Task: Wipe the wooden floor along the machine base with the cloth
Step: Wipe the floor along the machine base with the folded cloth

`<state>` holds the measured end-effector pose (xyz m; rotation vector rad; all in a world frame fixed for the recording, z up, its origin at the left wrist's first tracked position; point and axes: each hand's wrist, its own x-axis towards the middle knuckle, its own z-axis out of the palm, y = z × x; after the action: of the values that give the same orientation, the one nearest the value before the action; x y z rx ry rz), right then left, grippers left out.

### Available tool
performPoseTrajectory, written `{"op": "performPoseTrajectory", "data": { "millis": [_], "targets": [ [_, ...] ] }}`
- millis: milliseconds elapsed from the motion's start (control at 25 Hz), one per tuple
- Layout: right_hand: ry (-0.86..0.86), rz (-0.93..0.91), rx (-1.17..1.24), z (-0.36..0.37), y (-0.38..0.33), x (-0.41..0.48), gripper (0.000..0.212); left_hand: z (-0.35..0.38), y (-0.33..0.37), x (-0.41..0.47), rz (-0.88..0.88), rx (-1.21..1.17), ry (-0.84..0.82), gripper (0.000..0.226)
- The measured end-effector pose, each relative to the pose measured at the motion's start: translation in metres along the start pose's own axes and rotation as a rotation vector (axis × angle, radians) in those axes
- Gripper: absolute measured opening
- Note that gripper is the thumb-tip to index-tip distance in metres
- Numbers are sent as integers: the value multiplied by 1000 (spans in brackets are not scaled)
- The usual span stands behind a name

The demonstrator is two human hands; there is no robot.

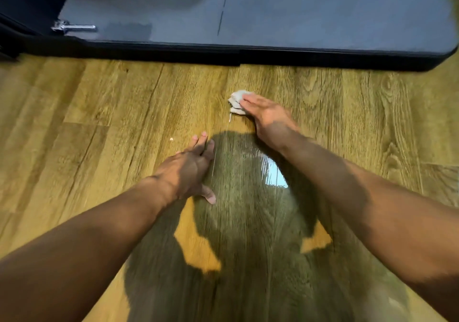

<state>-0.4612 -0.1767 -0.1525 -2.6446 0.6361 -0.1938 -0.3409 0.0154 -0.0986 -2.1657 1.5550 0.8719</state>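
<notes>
Right hand point(267, 115) fingers (straight) press cloth point(236, 102).

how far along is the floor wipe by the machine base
Done: nothing tells wiped boards from unwiped ones. In hand: the right hand presses the cloth on the wooden floor, apart from the machine base; the left hand rests on the floor. Left, likely: the strip against the base and a white speck.

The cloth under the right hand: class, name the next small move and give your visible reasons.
Probably slide the cloth forward to the black edge of the machine base. The right hand presses it flat on the wooden floor, but a strip of floor lies between cloth and base. The left hand rests flat on the floor, likely as a brace.
</notes>
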Motion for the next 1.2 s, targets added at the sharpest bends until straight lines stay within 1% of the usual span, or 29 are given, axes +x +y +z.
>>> {"op": "performPoseTrajectory", "data": {
  "millis": [40,80,120,160,240,280,320,360,400,480,520,560,600,680,760,800,840,880,960,1000,1040,1080,1120,1160,1200],
  "targets": [
    [34,59,20,4,-12,-8,61,-1,-5,-2,-21,2,7,132],
    [39,63,36,10,-26,-28,62,0,-10,-4,-63,2,8,132],
    [42,-18,56,20,-41,-56,62,3,-15,-6,-120,9,9,133],
    [25,-137,67,28,-56,-89,61,5,-21,-6,-162,27,9,135],
    [-100,-459,73,31,-69,-137,53,9,-26,-1,-162,50,-15,138],
    [-146,-612,69,30,-63,-142,49,10,-27,0,-144,42,-24,138],
    [-164,-695,46,26,-56,-133,47,10,-27,0,-129,35,-14,139],
    [-155,-676,33,21,-49,-119,47,8,-28,0,-122,34,-4,139],
    [-116,-575,29,17,-45,-102,48,7,-30,-1,-116,30,-1,137],
    [0,-267,24,15,-53,-85,53,3,-36,-1,-93,25,3,130],
    [33,-160,38,20,-65,-95,57,1,-40,-2,-81,32,1,125],
    [37,-133,71,29,-80,-115,60,-1,-44,-3,-85,44,-2,122],
    [19,-191,112,39,-94,-143,60,-3,-47,-4,-108,57,-10,121],
    [-73,-445,164,50,-111,-198,52,-6,-51,-3,-165,65,-38,127],
    [-209,-648,147,47,-110,-209,48,-7,-52,0,-172,40,-62,132],
    [-251,-705,136,42,-104,-194,47,-7,-53,1,-172,35,-64,134],
    [-248,-700,128,36,-97,-170,45,-7,-53,2,-181,43,-52,136],
    [-215,-620,101,30,-89,-138,44,-7,-54,2,-195,56,-31,139],
    [-110,-289,41,17,-71,-67,44,-4,-59,-1,-218,39,-10,142],
    [-66,-132,55,16,-65,-44,46,-2,-62,-3,-225,8,-9,142],
    [-31,-7,61,19,-64,-30,48,0,-65,-6,-227,-19,-6,141],
    [2,51,47,27,-70,-27,50,2,-68,-7,-226,-34,-5,140],
    [7,14,37,37,-77,-34,51,3,-69,-8,-227,-42,-9,139],
    [-8,-96,23,45,-83,-46,52,3,-69,-7,-230,-48,-19,138],
    [-46,-254,9,47,-85,-57,53,2,-68,-5,-233,-57,-32,138]
  ]
}}
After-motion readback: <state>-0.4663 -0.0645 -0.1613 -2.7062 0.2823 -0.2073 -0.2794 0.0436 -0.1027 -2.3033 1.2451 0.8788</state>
